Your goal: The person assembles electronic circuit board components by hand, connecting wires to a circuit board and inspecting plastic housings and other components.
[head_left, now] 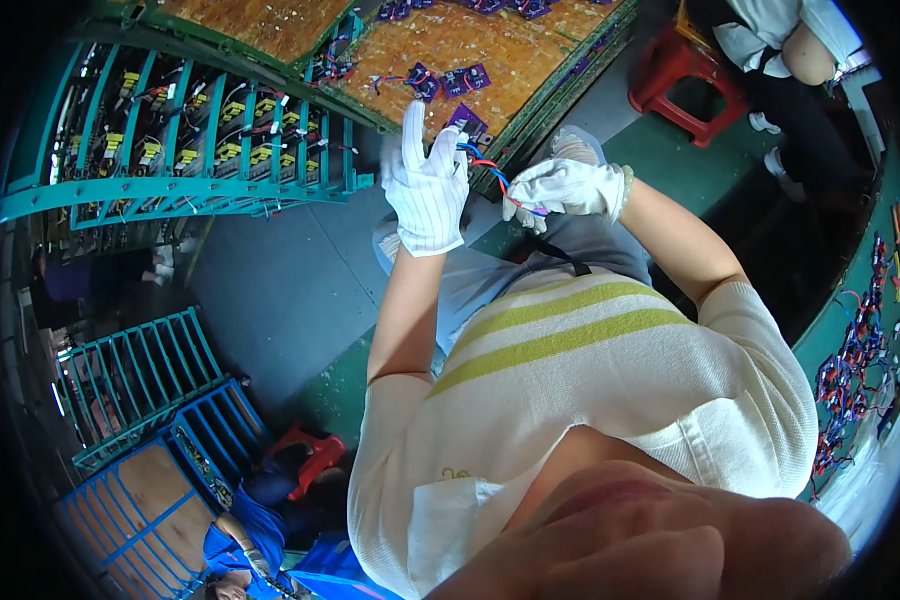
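Holds red and blue wires in right grip, white-gloved, fingers closed around the strands, over the lap and off the near edge of the wood-topped desk. Has left grip, in striped white glove, at the desk's near edge by the near right corner, index finger stretched toward the desktop. Overlaps purple circuit board at the thumb side; can't tell if closed on it or just next to it. Spans the gap between both grips with the wires, curving from beside that board.

On desk, in from near edge: two more purple boards, side by side, left one with leads. Along far edge: further purple boards.

Left of desk: teal rack with rows of yellow-and-dark wired parts. Right of desk: red plastic stool near a person in dark trousers. Far right: pile of wired boards on green surface. Lower left: co-worker in blue.
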A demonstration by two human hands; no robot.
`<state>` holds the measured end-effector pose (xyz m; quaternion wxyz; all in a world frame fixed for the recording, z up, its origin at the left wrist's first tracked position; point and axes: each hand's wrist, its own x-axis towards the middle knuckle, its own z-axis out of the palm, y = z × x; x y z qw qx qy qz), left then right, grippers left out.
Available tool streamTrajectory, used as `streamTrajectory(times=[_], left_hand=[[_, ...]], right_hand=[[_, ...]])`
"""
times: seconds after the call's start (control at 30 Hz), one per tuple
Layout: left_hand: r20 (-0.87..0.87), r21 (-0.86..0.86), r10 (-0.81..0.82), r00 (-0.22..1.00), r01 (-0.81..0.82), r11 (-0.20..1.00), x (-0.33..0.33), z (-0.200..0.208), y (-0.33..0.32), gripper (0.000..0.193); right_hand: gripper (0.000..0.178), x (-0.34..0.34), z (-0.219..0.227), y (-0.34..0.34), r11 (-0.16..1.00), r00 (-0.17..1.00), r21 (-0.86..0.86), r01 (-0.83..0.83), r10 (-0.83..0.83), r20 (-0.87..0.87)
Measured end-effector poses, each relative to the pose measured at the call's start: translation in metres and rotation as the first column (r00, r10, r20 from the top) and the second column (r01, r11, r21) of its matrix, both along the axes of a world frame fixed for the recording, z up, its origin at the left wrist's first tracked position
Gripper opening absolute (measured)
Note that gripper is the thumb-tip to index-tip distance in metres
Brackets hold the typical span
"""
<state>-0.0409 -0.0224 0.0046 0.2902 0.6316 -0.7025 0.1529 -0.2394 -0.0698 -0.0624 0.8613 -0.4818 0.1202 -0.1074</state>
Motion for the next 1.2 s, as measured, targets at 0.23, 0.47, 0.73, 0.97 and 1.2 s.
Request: streamTrajectory(times=[0.23, 0.47, 0.73, 0.97, 1.2], left_hand=[[0.172, 0.29, -0.388, 0.905, 0.33, 0.898, 0.01, -0.009, -0.006, 0.048], [-0.817, 0.128, -0.493, 0.3, 0.927, 0.353, 0.021, -0.018, 0.006, 0.02], [-0.582, 0.234, 0.058, 0.811, 0.099, 0.967, 0.009, -0.032, 0.01, 0.032], [-0.466, 0.019, 0.265, 0.844, -0.29, 0.957, 0.002, -0.023, 0.02, 0.046], [-0.989, 0.146, 0.146, -0.012, 0.003, 0.989, 0.009, -0.057, 0.006, 0.056]], right_hand=[[0.01, -0.008, 0.03, -0.026, -0.456, 0.833, -0.863, -0.219, -0.548, 0.078], [0.023, 0.023, 0.094, -0.025, -0.708, 0.85, -0.674, 0.209, -0.21, 0.483], [0.023, 0.031, 0.081, -0.007, -0.409, 0.712, -0.801, 0.436, -0.388, 0.585], [0.055, 0.054, 0.053, 0.028, 0.181, 0.815, -0.919, 0.349, -0.543, 0.203], [0.019, 0.055, 0.047, 0.026, 0.424, 0.767, -0.842, 0.334, -0.641, -0.019]])
